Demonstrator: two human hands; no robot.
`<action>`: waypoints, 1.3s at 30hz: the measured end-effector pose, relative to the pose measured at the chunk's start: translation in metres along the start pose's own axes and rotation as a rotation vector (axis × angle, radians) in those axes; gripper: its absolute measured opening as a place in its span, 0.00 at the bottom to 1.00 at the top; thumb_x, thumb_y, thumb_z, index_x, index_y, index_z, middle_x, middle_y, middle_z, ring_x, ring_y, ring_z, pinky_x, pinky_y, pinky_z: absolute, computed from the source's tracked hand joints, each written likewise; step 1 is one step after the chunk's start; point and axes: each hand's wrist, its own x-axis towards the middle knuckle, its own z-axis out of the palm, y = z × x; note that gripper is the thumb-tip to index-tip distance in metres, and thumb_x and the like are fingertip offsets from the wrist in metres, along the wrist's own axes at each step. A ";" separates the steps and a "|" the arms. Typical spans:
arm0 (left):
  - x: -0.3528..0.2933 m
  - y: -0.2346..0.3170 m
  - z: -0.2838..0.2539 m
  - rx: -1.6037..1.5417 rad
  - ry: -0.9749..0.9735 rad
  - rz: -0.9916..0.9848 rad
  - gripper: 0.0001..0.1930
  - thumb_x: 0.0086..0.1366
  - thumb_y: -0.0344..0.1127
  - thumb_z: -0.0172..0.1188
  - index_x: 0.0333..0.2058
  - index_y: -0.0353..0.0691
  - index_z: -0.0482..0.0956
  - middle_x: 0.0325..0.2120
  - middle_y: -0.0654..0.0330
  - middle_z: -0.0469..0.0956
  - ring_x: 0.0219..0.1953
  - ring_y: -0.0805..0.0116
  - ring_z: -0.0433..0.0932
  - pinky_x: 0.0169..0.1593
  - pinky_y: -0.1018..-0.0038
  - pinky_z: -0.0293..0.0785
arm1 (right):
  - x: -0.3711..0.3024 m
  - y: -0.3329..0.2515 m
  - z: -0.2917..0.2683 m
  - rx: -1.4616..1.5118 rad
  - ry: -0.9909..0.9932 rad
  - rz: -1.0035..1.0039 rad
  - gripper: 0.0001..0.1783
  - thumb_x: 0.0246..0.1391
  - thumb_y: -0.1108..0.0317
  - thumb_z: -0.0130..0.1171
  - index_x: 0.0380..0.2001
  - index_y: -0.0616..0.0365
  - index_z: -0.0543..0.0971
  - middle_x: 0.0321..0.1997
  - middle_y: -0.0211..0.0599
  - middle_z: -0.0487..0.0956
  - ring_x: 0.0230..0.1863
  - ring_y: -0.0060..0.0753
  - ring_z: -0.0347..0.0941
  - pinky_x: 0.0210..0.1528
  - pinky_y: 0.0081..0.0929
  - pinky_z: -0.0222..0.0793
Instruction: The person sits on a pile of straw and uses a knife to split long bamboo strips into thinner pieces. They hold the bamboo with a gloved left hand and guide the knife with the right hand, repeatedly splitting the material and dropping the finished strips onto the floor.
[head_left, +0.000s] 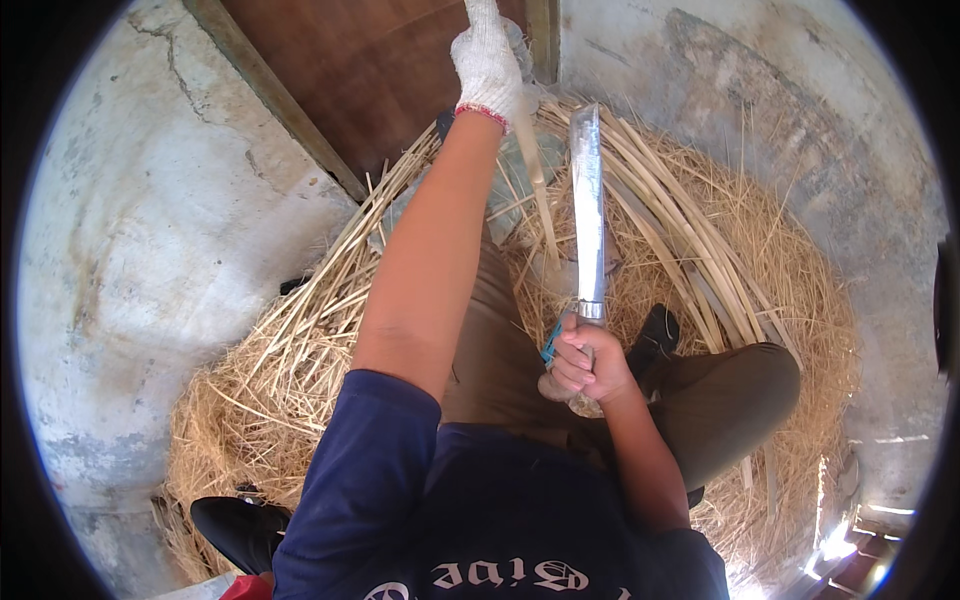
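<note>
My left hand (pixel 488 70), in a white knitted glove with a red cuff, reaches far forward at the top. Its fingers are closed round a pale bamboo strip (pixel 537 180), which slants down from the glove toward the straw. The strip's upper part is hidden by the glove. In my bare right hand (pixel 585 365) is the handle of a large knife (pixel 588 205). Its broad, shiny blade points up and away from me, to the right of the strip and apart from it. A metal collar joins blade and handle.
Long bamboo strips (pixel 690 230) lie curved on the right, and thinner ones (pixel 330 265) on the left. Shavings (pixel 240 420) cover the floor around my bent legs. A brown wooden door (pixel 350 70) stands ahead between worn grey walls (pixel 170 250).
</note>
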 end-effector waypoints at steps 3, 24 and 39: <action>0.002 -0.002 -0.001 0.034 -0.004 -0.012 0.35 0.69 0.69 0.57 0.11 0.56 0.57 0.08 0.72 0.57 0.09 0.74 0.56 0.14 0.72 0.47 | 0.004 0.004 0.018 -0.407 0.394 -0.192 0.08 0.61 0.72 0.58 0.28 0.55 0.72 0.12 0.26 0.65 0.07 0.22 0.58 0.11 0.28 0.56; -0.011 -0.021 0.046 0.201 -0.011 0.012 0.33 0.71 0.67 0.55 0.14 0.53 0.63 0.12 0.73 0.60 0.14 0.79 0.56 0.19 0.71 0.49 | 0.026 0.033 -0.039 -0.658 0.826 -0.103 0.11 0.56 0.69 0.60 0.23 0.59 0.73 0.12 0.31 0.67 0.07 0.28 0.60 0.10 0.33 0.58; -0.008 -0.024 0.039 0.125 -0.067 -0.009 0.32 0.71 0.68 0.56 0.14 0.55 0.62 0.11 0.74 0.59 0.12 0.78 0.56 0.17 0.72 0.47 | 0.021 0.016 -0.025 -0.637 0.712 -0.234 0.12 0.56 0.71 0.61 0.21 0.55 0.69 0.12 0.29 0.65 0.07 0.24 0.58 0.11 0.31 0.55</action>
